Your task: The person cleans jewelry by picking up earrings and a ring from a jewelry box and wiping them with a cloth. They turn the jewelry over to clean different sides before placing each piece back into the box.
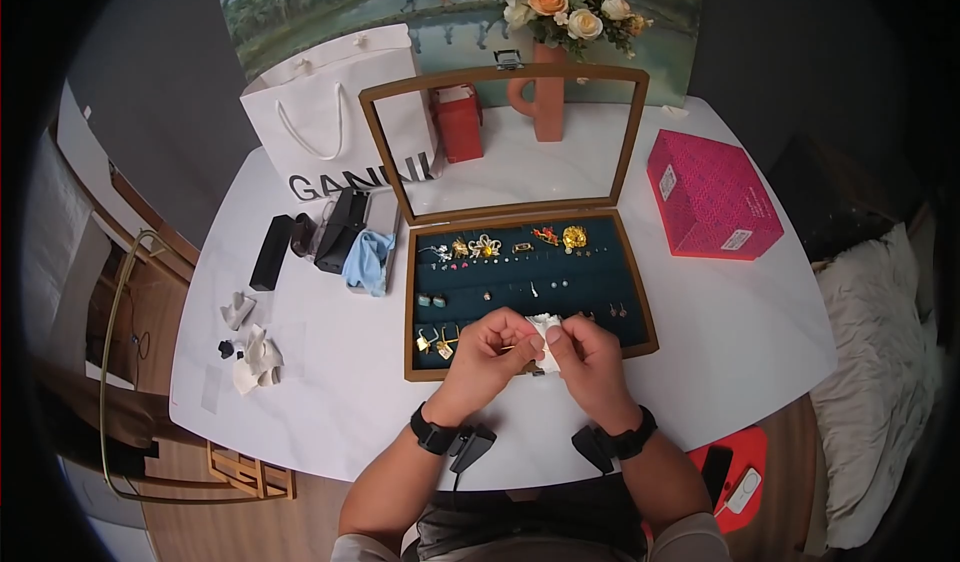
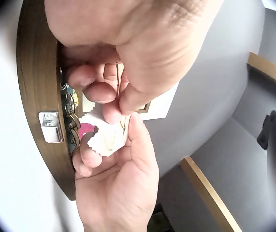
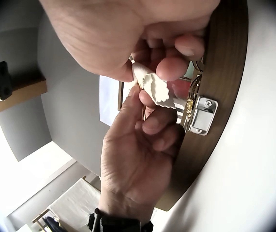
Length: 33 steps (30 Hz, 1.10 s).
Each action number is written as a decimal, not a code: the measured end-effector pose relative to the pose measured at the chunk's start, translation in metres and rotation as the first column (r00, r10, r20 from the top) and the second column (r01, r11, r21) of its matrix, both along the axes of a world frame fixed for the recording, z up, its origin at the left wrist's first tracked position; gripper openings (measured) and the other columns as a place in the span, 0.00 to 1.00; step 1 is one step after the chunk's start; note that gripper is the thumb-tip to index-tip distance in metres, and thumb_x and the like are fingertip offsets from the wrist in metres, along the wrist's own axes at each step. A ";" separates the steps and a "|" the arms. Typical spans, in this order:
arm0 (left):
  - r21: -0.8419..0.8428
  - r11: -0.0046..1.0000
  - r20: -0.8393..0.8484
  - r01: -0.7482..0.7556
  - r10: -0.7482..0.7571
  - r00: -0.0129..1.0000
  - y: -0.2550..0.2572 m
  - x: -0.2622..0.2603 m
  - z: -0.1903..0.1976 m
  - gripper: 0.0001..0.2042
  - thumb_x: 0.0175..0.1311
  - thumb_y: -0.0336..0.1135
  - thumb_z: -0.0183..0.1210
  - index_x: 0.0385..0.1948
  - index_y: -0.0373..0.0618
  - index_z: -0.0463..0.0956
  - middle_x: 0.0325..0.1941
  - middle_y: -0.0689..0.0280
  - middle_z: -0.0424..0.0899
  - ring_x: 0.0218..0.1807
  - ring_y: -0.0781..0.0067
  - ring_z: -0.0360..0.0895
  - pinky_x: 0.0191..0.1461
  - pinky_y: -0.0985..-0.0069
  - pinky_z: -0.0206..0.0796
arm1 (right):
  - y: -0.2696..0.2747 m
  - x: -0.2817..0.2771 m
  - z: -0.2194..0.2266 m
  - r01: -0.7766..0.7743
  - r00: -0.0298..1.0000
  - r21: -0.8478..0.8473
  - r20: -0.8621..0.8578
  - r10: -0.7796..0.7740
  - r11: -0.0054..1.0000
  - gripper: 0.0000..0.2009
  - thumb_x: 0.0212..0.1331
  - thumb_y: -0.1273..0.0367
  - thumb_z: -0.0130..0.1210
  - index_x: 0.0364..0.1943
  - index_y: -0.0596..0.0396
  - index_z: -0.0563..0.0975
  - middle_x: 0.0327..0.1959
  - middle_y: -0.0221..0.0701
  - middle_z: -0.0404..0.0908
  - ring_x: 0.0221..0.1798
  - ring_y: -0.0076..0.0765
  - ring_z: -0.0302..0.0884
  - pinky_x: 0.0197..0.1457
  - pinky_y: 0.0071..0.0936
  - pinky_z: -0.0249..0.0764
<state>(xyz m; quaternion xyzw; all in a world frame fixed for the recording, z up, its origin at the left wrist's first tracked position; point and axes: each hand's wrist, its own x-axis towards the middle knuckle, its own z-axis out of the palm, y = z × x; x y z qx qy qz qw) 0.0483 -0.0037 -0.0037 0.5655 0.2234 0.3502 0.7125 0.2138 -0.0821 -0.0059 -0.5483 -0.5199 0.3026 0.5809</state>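
In the head view, both hands meet over the front edge of a wooden jewelry box (image 1: 410, 307), whose glass lid (image 1: 628, 132) stands raised. My right hand (image 1: 595, 362) pinches a small white cloth (image 2: 104, 133) with a scalloped edge, folded around part of a slim piece. My left hand (image 1: 485, 362) pinches that thin gold-colored piece (image 2: 118, 77) between thumb and fingers, its fingertips against the cloth. The cloth and fingers hide the rest, so I cannot tell what kind of jewelry it is. Square gold earrings (image 1: 445, 345) lie near the left hand on the dark green lining.
Rows of brooches (image 1: 486, 247) and small studs fill the box. To its left lie a blue cloth (image 1: 370, 262), a black case (image 1: 271, 252) and crumpled wrappings (image 1: 258, 360). A white paper bag (image 1: 340, 112) and a flower vase (image 1: 549, 102) stand behind; a pink box (image 1: 710, 197) sits right.
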 end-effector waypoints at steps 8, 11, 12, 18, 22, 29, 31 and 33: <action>0.023 0.999 0.000 -0.023 0.023 1.000 -0.001 0.001 0.003 0.03 0.74 0.27 0.61 0.43 0.41 0.77 0.37 0.68 0.87 0.37 0.86 0.81 0.37 0.87 0.68 | -0.002 -0.001 0.004 0.080 0.996 -0.019 -0.030 -0.080 0.997 0.12 0.72 0.69 0.60 0.30 0.60 0.76 0.23 0.22 0.73 0.26 0.12 0.64 0.28 0.20 0.62; 0.031 0.998 -0.017 -0.049 0.050 0.999 -0.001 0.001 0.004 0.03 0.74 0.27 0.61 0.43 0.41 0.77 0.37 0.68 0.87 0.37 0.87 0.79 0.37 0.87 0.67 | -0.001 0.000 0.000 0.078 0.996 -0.016 -0.037 -0.079 0.997 0.11 0.72 0.69 0.60 0.31 0.60 0.77 0.23 0.22 0.73 0.26 0.13 0.64 0.28 0.19 0.62; 0.036 0.998 -0.025 -0.058 0.059 0.998 -0.001 0.001 0.004 0.03 0.74 0.27 0.61 0.43 0.41 0.77 0.37 0.68 0.87 0.36 0.87 0.79 0.36 0.87 0.67 | 0.000 0.001 -0.003 0.061 0.998 -0.015 -0.027 -0.061 0.998 0.11 0.72 0.69 0.60 0.31 0.61 0.77 0.23 0.22 0.73 0.26 0.13 0.65 0.28 0.19 0.62; 0.006 1.000 -0.007 -0.030 0.030 1.000 0.000 0.000 0.001 0.04 0.74 0.27 0.62 0.44 0.42 0.77 0.37 0.69 0.86 0.38 0.87 0.80 0.37 0.87 0.67 | -0.002 -0.001 0.005 0.014 0.999 -0.025 -0.041 -0.015 1.000 0.10 0.72 0.70 0.60 0.33 0.61 0.78 0.24 0.22 0.75 0.27 0.12 0.67 0.28 0.19 0.63; -0.022 1.000 0.028 -0.006 0.007 1.000 0.000 0.001 0.001 0.04 0.74 0.25 0.61 0.46 0.40 0.78 0.38 0.69 0.87 0.40 0.85 0.81 0.41 0.86 0.71 | -0.002 -0.002 0.004 0.021 0.999 -0.021 -0.043 -0.022 1.000 0.10 0.72 0.70 0.60 0.33 0.61 0.78 0.24 0.23 0.75 0.26 0.12 0.67 0.28 0.19 0.63; 0.009 1.000 -0.077 -0.028 0.029 0.997 -0.001 -0.001 0.004 0.05 0.73 0.25 0.62 0.46 0.37 0.81 0.40 0.68 0.87 0.41 0.84 0.81 0.47 0.83 0.75 | -0.001 -0.002 0.005 0.050 0.998 -0.022 -0.040 -0.051 0.998 0.10 0.72 0.70 0.59 0.31 0.61 0.77 0.23 0.23 0.75 0.26 0.13 0.66 0.27 0.20 0.62; 0.058 0.997 -0.093 -0.046 0.051 0.994 -0.001 0.000 0.003 0.05 0.73 0.26 0.62 0.45 0.38 0.82 0.40 0.69 0.87 0.40 0.85 0.81 0.45 0.85 0.73 | -0.001 -0.002 0.007 0.070 0.997 -0.008 -0.033 -0.071 0.997 0.11 0.72 0.70 0.59 0.31 0.61 0.77 0.23 0.23 0.74 0.26 0.13 0.66 0.27 0.20 0.62; 0.069 0.994 -0.129 -0.081 0.090 0.988 -0.003 -0.001 0.007 0.05 0.72 0.27 0.63 0.45 0.39 0.82 0.38 0.70 0.87 0.38 0.87 0.79 0.41 0.86 0.71 | -0.002 -0.001 0.009 0.099 0.995 -0.005 -0.026 -0.099 0.995 0.11 0.71 0.69 0.60 0.30 0.61 0.77 0.22 0.24 0.74 0.25 0.14 0.66 0.27 0.21 0.62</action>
